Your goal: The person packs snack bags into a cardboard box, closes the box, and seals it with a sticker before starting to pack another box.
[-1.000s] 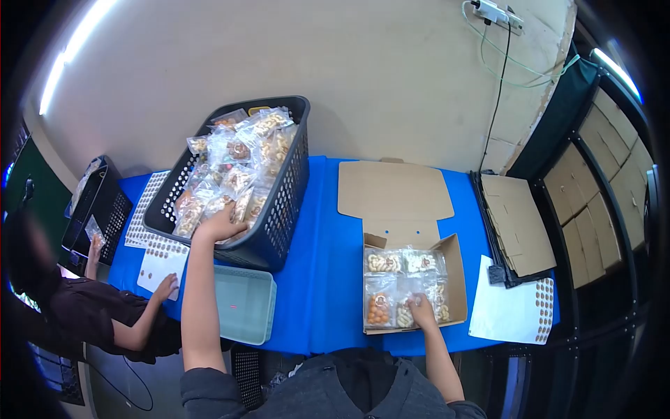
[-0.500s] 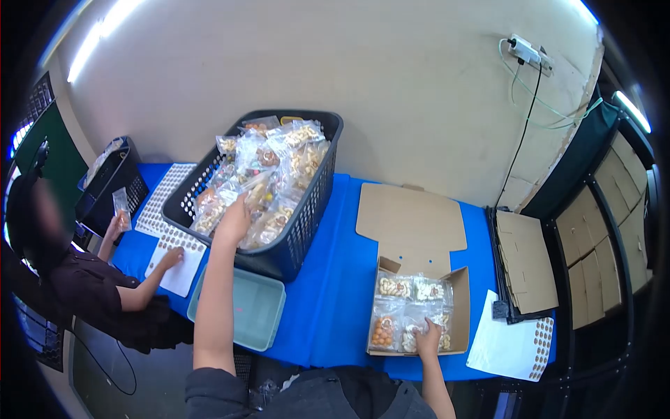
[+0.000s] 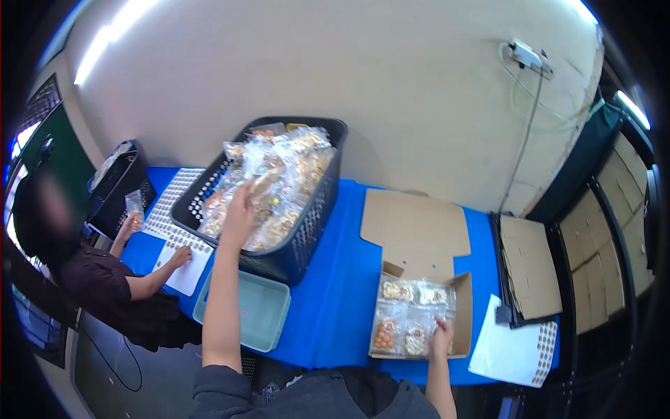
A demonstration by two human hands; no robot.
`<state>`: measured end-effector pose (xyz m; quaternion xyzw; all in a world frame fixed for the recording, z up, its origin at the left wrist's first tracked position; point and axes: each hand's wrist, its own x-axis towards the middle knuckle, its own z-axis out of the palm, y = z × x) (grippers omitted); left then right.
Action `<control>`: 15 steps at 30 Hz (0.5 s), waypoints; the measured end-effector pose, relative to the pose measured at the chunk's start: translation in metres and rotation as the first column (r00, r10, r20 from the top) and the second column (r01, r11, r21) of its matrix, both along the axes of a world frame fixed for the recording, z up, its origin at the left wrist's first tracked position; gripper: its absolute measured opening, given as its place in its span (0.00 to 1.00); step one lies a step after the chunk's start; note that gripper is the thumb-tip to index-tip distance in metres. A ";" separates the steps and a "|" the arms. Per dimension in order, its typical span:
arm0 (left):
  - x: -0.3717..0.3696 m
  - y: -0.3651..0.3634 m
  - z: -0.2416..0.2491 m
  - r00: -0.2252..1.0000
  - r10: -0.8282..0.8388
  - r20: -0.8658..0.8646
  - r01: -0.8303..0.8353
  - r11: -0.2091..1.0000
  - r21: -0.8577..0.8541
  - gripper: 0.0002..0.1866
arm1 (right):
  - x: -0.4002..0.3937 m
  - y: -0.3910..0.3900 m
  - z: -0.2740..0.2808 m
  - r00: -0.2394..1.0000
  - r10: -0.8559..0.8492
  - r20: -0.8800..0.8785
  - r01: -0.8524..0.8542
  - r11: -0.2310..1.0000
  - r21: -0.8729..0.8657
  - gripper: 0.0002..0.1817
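My left hand (image 3: 239,213) reaches over the large dark basket (image 3: 324,202), its fingers closed on a clear snack packet (image 3: 265,184) above the heap. Clear packets of nuts and snacks (image 3: 303,164) fill the basket. My right hand (image 3: 440,338) is at the right side of an open cardboard box (image 3: 460,297), fingers curled; what they hold, if anything, is hidden. Inside the box lie several clear packets, among them one with orange-brown balls (image 3: 384,337) at the front left and one with pale nuts (image 3: 415,341) beside it.
A pale green tray (image 3: 269,314) stands before the basket. At left a co-worker (image 3: 105,290) holds a small packet (image 3: 135,202) near sticker sheets (image 3: 174,202). To the right are another sticker sheet (image 3: 506,356) and stacked flat cardboard (image 3: 527,272). Blue cloth (image 3: 331,300) covers the table.
My left hand has lifted slightly with the packet over the basket. My right hand has shifted right from the front middle packet, its fingers now more curled. The view has moved slightly.
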<state>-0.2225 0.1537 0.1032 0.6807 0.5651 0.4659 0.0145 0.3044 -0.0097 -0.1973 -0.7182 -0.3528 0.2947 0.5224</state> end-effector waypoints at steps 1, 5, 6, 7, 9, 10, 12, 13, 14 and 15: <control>0.007 -0.005 0.008 1.000 -0.010 -0.003 0.010 1.000 0.022 0.22 | 0.004 0.003 0.013 0.978 -0.093 -0.186 0.099 0.995 0.020 0.15; 0.035 -0.024 0.019 0.943 -0.263 0.204 0.252 0.965 0.079 0.14 | 0.030 0.011 0.052 0.919 -0.216 -0.329 0.294 0.933 0.206 0.15; 0.047 -0.033 0.024 0.944 -0.295 0.151 0.284 0.955 0.089 0.12 | 0.032 0.008 0.071 0.920 -0.251 -0.301 0.314 0.931 0.185 0.14; 0.062 -0.043 0.031 0.943 -0.319 0.093 0.310 0.946 0.096 0.11 | 0.029 0.005 0.089 0.919 -0.278 -0.278 0.330 0.930 0.160 0.12; 0.108 -0.072 0.053 0.958 -0.264 -0.115 0.286 0.922 0.260 0.07 | 0.025 0.003 0.112 0.895 -0.290 -0.339 0.348 0.929 0.124 0.11; 0.124 -0.083 0.051 0.938 -0.307 -0.158 0.339 0.906 0.252 0.07 | 0.021 0.003 0.118 0.889 -0.160 -0.428 0.253 0.952 0.170 0.12; 0.153 -0.103 0.038 0.874 -0.431 -0.223 0.473 0.859 0.195 0.07 | 0.007 0.001 0.129 0.850 0.107 -0.516 0.057 0.955 0.292 0.13; 0.167 -0.111 0.030 0.826 -0.509 -0.244 0.550 0.822 0.149 0.08 | -0.005 0.002 0.137 0.822 0.241 -0.516 -0.044 0.930 0.364 0.15; 0.181 -0.118 0.020 0.785 -0.570 -0.243 0.604 0.792 0.092 0.09 | -0.023 -0.001 0.161 0.710 0.386 -0.588 -0.155 0.901 0.404 0.17; 0.193 -0.124 0.009 0.741 -0.627 -0.240 0.652 0.757 0.035 0.10 | -0.044 -0.006 0.188 0.568 0.515 -0.642 -0.256 0.852 0.457 0.21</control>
